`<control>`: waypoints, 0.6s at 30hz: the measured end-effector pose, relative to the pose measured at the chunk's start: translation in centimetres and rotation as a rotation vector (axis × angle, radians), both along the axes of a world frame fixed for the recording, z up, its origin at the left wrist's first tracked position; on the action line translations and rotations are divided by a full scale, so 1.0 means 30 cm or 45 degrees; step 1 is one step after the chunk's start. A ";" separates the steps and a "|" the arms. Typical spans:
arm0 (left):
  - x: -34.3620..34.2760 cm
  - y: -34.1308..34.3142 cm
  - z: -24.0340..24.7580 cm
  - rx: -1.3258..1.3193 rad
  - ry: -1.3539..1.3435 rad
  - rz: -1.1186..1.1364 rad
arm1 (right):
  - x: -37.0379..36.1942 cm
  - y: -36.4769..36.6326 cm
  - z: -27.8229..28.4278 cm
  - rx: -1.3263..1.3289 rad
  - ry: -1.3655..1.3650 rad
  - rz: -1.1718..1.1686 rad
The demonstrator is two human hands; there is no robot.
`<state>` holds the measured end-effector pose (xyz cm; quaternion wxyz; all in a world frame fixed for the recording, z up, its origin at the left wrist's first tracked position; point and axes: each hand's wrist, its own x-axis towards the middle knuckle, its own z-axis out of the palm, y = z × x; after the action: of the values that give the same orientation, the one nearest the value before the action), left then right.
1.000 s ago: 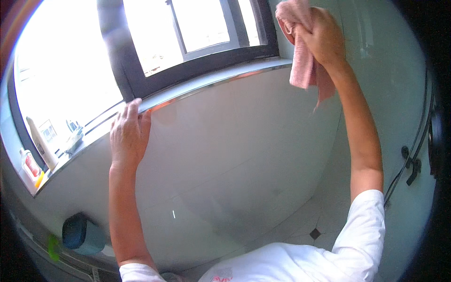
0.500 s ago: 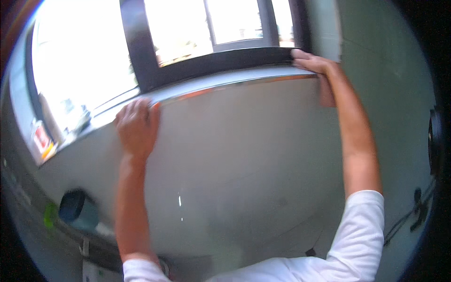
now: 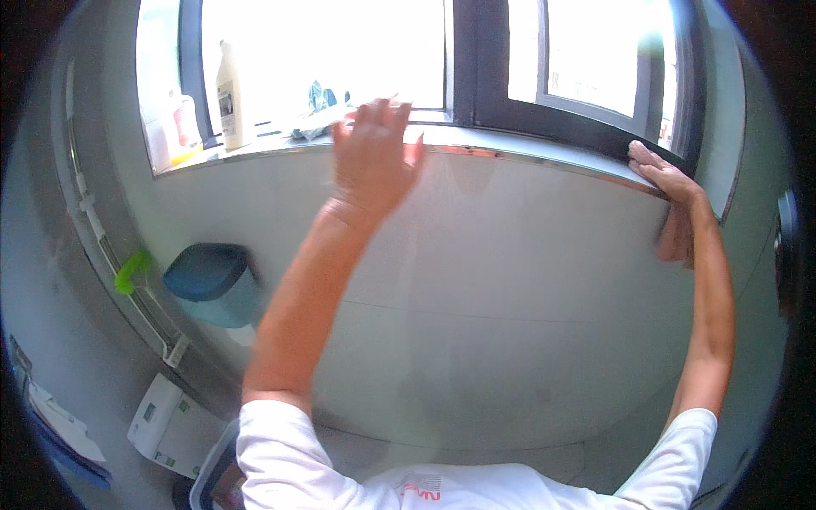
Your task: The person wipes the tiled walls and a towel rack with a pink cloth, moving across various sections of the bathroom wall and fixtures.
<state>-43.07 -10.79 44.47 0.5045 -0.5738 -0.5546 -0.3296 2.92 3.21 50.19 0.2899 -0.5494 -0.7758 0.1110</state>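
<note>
My left hand (image 3: 374, 157) is raised in front of the window sill (image 3: 544, 153), its fingers spread and slightly blurred, with nothing seen in it. Behind its fingers, on the sill, lies a crumpled plastic bag (image 3: 319, 127), partly hidden. At the sill's right end, my right hand (image 3: 663, 174) presses a brownish-pink cloth (image 3: 676, 234) against the ledge beside the dark window frame (image 3: 544, 123). Part of that cloth hangs down over the wall below my wrist.
A white bottle (image 3: 231, 106) and a red-and-white container (image 3: 184, 127) stand at the sill's left end. On the wall below hangs a dark-lidded bin-like box (image 3: 211, 285). Further left are a green brush head (image 3: 132, 272), a pipe (image 3: 93, 221) and a white box (image 3: 174, 425).
The view has swung left, bringing more of the sill's left end into sight. My left hand has lifted from the sill's edge and its fingers have spread. My right hand stays at the right end.
</note>
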 end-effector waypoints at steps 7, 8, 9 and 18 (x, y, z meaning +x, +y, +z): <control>-0.311 -0.040 0.177 -0.399 -0.434 0.178 | -0.330 -0.082 0.004 0.047 0.002 0.151; -0.319 -0.035 0.199 -0.581 -0.506 0.198 | -0.359 -0.086 0.000 0.051 0.000 0.194; -0.348 -0.007 0.196 -0.598 -0.512 0.232 | -0.410 -0.099 -0.001 0.045 0.000 0.173; -0.430 0.140 0.209 -0.706 -0.458 -0.133 | -0.825 -0.248 -0.025 0.060 0.190 0.379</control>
<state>-55.98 -6.58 50.74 0.2057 -0.6495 -0.6732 -0.2874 -21.82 -4.22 49.45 0.3398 -0.4116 -0.8274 0.1749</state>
